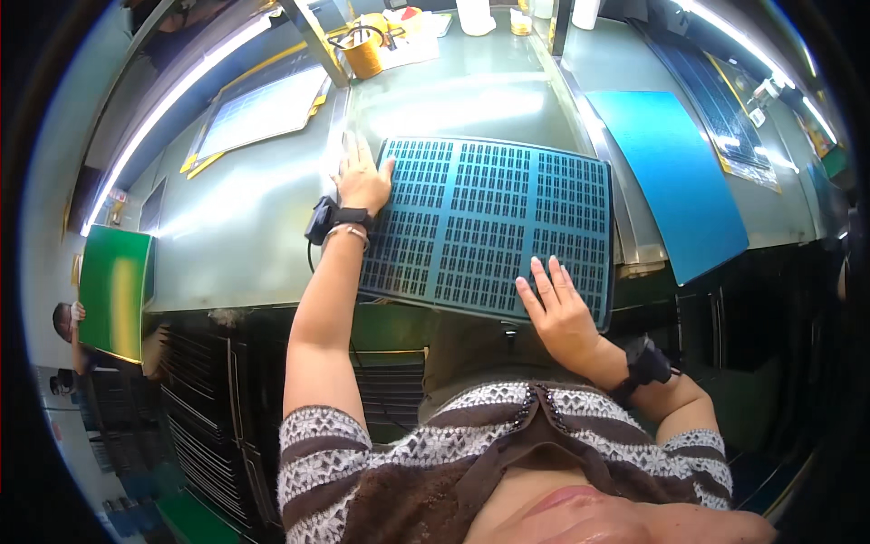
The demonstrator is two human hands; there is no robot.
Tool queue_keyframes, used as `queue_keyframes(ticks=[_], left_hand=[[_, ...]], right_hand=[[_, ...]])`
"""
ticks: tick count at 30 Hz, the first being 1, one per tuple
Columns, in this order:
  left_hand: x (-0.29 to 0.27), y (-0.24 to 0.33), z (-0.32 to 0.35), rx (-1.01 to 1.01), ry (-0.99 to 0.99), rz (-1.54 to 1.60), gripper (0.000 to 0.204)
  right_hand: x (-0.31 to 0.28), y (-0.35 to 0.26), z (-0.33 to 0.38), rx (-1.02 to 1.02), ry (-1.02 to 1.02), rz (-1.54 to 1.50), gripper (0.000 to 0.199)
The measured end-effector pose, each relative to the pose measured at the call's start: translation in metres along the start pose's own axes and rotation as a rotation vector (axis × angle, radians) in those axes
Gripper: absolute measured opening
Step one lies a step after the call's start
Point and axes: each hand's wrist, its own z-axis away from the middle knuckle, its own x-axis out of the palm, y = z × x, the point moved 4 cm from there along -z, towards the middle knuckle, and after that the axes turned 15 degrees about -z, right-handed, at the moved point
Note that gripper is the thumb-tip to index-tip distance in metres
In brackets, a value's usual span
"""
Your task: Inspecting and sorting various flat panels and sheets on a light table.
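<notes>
A blue-green panel (485,227) printed with a grid of small dark marks, apparently a circuit board panel, lies flat on the glossy table before me. My left hand (364,184) is stretched out along its left edge, with the thumb at the panel's border and the other fingers pointing away from me. Flat on the panel's near right part rests my right hand (564,313), fingers spread. Neither hand grips anything. Each wrist wears a dark strapped device, and a bracelet shows on the left one.
A plain blue sheet (675,181) lies to the right, beyond a metal strip. Far left are a pale panel (265,111) and a person holding a green panel (115,292). An orange container (364,59) stands at the back. Dark slotted racks (195,390) sit below the table edge.
</notes>
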Motion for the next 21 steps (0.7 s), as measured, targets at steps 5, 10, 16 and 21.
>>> queue_keyframes(ticks=[5,10,16,21], left_hand=[[-0.17,-0.017,0.049,0.134,0.472,0.333,0.07],[-0.312,-0.004,0.142,-0.007,0.995,0.205,0.05],[-0.218,0.099,0.166,0.402,0.396,0.19,0.065],[-0.157,0.149,0.166,0.545,-0.155,0.145,0.068]], right_hand=[[-0.095,0.024,-0.029,-0.117,0.102,0.067,0.032],[-0.245,0.115,-0.139,-0.118,0.266,0.14,0.034],[-0.21,0.237,-0.178,0.173,-0.281,-0.651,0.029],[-0.087,0.263,-0.19,0.344,-0.462,-0.778,0.04]])
